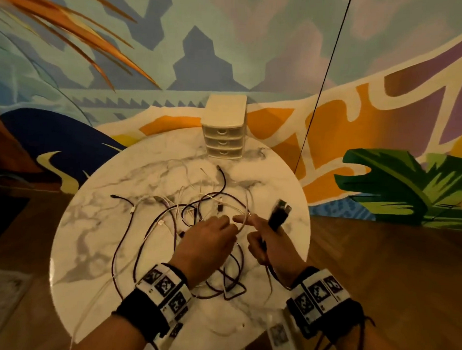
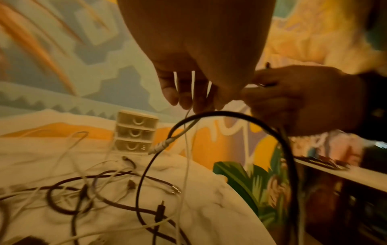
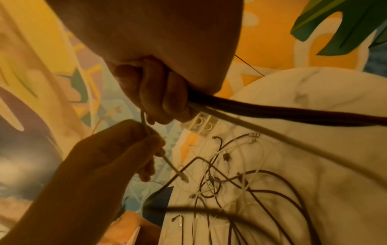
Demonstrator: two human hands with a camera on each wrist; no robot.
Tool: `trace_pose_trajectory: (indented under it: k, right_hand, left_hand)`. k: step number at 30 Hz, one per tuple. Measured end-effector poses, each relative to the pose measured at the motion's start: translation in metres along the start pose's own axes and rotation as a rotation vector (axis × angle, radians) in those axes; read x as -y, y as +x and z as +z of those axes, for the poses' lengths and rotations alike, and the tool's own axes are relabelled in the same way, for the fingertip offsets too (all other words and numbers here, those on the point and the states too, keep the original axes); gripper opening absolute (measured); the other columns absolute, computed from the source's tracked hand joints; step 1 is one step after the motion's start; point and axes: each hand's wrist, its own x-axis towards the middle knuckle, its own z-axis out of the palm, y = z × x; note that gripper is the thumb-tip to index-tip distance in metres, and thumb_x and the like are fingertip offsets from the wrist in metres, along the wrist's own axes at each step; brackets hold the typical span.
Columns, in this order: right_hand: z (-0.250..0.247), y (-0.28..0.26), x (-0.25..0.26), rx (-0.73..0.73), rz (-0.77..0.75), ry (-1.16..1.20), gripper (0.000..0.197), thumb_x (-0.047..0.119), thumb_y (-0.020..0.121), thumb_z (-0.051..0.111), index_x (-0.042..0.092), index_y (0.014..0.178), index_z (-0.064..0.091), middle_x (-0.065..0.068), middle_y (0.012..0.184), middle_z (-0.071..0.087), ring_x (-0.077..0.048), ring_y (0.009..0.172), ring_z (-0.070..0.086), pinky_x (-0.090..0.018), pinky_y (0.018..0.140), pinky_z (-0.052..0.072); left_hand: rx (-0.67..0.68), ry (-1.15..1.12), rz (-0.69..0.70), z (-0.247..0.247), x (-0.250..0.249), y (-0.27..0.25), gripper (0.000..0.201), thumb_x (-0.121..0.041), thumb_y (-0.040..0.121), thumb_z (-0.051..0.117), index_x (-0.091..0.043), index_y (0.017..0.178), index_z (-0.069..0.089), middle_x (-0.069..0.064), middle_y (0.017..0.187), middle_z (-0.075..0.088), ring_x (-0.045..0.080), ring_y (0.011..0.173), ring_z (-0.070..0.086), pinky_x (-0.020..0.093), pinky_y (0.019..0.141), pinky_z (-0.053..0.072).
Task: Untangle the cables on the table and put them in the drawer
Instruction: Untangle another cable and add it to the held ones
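A tangle of dark and white cables (image 1: 186,215) lies across the round marble table (image 1: 97,222). A small white three-drawer unit (image 1: 224,132) stands at the table's far edge with all drawers closed. My left hand (image 1: 229,223) pinches a thin white cable (image 2: 186,149) above the tangle, and its plug end (image 3: 182,177) hangs free. My right hand (image 1: 259,237) grips a folded dark cable (image 3: 293,114) with its plugs (image 1: 282,209) sticking up. Both hands are close together over the table's right half. The drawer unit (image 2: 136,132) is beyond them.
A painted mural wall rises behind the table and wooden floor surrounds it. A thin black cord (image 1: 319,99) hangs down past the table's right rear edge. A white device (image 1: 279,336) lies at the near edge by my right wrist. A shelf (image 2: 335,170) stands to the right.
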Motion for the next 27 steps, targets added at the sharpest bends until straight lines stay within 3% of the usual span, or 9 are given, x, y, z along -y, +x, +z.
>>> trace_pose_trajectory:
  k: [3, 6, 8, 11, 13, 17, 22, 25, 27]
  right_hand:
    - [-0.003, 0.005, 0.008, -0.03, -0.054, -0.046, 0.036, 0.027, 0.101, 0.038, 0.006, 0.095, 0.067, 0.001, 0.044, 0.025, -0.01, 0.037, 0.02, -0.024, 0.04, 0.017]
    - [-0.018, 0.007, 0.01, -0.109, -0.116, -0.033, 0.036, 0.024, 0.102, 0.036, 0.005, 0.085, 0.062, 0.003, 0.044, 0.026, -0.008, 0.035, 0.021, -0.021, 0.038, 0.018]
    - [-0.029, 0.003, 0.009, -0.165, -0.126, -0.05, 0.038, 0.026, 0.103, 0.035, 0.009, 0.085, 0.062, 0.003, 0.045, 0.028, -0.008, 0.036, 0.022, -0.022, 0.039, 0.019]
    - [-0.043, -0.002, 0.005, -0.262, -0.141, -0.069, 0.037, 0.027, 0.103, 0.034, 0.013, 0.084, 0.062, 0.003, 0.045, 0.028, -0.007, 0.035, 0.023, -0.021, 0.038, 0.02]
    - [-0.056, -0.006, 0.006, -0.342, -0.169, -0.064, 0.036, 0.027, 0.103, 0.033, 0.015, 0.083, 0.061, 0.005, 0.042, 0.03, -0.004, 0.033, 0.023, -0.019, 0.036, 0.021]
    - [-0.073, -0.016, 0.016, -0.418, -0.224, -0.09, 0.035, 0.025, 0.103, 0.032, 0.017, 0.08, 0.057, 0.004, 0.043, 0.035, -0.004, 0.033, 0.026, -0.016, 0.036, 0.025]
    - [-0.09, -0.033, 0.03, -0.483, -0.25, -0.053, 0.035, 0.023, 0.103, 0.03, 0.011, 0.082, 0.055, -0.002, 0.049, 0.05, -0.004, 0.035, 0.035, -0.014, 0.038, 0.027]
    - [-0.108, -0.037, 0.032, -0.519, -0.219, -0.038, 0.035, 0.022, 0.103, 0.032, 0.01, 0.082, 0.056, -0.001, 0.049, 0.058, -0.023, 0.049, 0.044, -0.016, 0.041, 0.029]
    - [-0.115, -0.035, 0.027, -0.527, -0.217, -0.06, 0.034, 0.022, 0.103, 0.033, 0.009, 0.082, 0.057, 0.0, 0.049, 0.06, -0.03, 0.059, 0.045, -0.021, 0.046, 0.032]
  left_hand:
    - [0.04, -0.061, -0.009, 0.008, -0.012, 0.0, 0.006, -0.026, 0.086, 0.057, -0.021, 0.086, 0.053, -0.004, 0.079, 0.056, 0.015, 0.061, 0.054, 0.022, 0.05, 0.032]
    - [0.136, -0.189, -0.159, 0.021, 0.001, -0.004, 0.031, -0.047, 0.087, 0.03, -0.022, 0.086, 0.049, -0.005, 0.084, 0.054, 0.019, 0.07, 0.056, 0.034, 0.058, 0.045]
    - [0.136, -0.224, -0.194, 0.022, 0.008, 0.001, 0.038, -0.052, 0.084, 0.024, -0.022, 0.083, 0.048, -0.004, 0.083, 0.053, 0.02, 0.072, 0.056, 0.038, 0.061, 0.046]
    - [-0.012, -0.24, -0.183, 0.012, 0.008, 0.025, 0.021, -0.038, 0.092, 0.045, -0.021, 0.08, 0.05, -0.006, 0.078, 0.053, 0.017, 0.068, 0.052, 0.033, 0.059, 0.043]
    - [-0.016, -0.227, -0.164, 0.01, -0.001, 0.037, 0.016, -0.032, 0.092, 0.051, -0.023, 0.08, 0.051, -0.007, 0.076, 0.055, 0.015, 0.069, 0.053, 0.032, 0.06, 0.043]
    - [0.293, -0.062, -0.119, 0.039, -0.014, 0.032, 0.02, -0.038, 0.093, 0.039, -0.024, 0.1, 0.051, -0.002, 0.096, 0.062, 0.023, 0.088, 0.06, 0.035, 0.068, 0.048]
    - [0.637, 0.074, -0.35, 0.057, 0.011, 0.018, 0.034, -0.045, 0.096, 0.033, -0.025, 0.115, 0.053, 0.006, 0.117, 0.061, 0.024, 0.103, 0.058, 0.037, 0.085, 0.047]
    - [0.577, 0.469, -0.383, 0.033, -0.003, 0.03, 0.047, -0.044, 0.091, 0.041, -0.026, 0.134, 0.038, 0.006, 0.144, 0.035, 0.028, 0.13, 0.034, 0.044, 0.103, 0.031]
    - [0.407, 0.498, -0.31, 0.005, -0.033, 0.052, 0.059, -0.048, 0.087, 0.048, -0.026, 0.14, 0.032, 0.006, 0.15, 0.024, 0.031, 0.136, 0.022, 0.048, 0.108, 0.021]
